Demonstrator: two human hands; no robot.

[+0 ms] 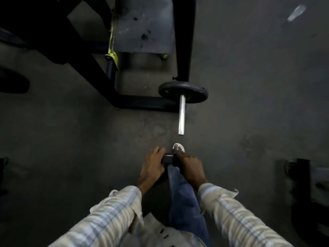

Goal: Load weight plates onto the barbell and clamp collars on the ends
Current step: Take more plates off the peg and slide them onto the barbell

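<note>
The barbell's chrome sleeve (182, 116) points toward me at the centre of the head view, its bare end free. One black weight plate (183, 92) sits on it at the far end of the sleeve. Below the sleeve's tip, both my hands hold a small dark object (167, 159), most likely a collar, though it is largely hidden. My left hand (152, 168) grips its left side and my right hand (190, 168) grips its right side. The object is clear of the bar, a short way in front of the tip.
A black rack frame (106, 82) with a yellow part (112, 50) and an upright post (185, 41) stands behind the plate. A grey block (144, 25) lies beyond. Dark equipment (309, 184) sits at the right edge. My foot in a white sandal (178, 147) is under the hands.
</note>
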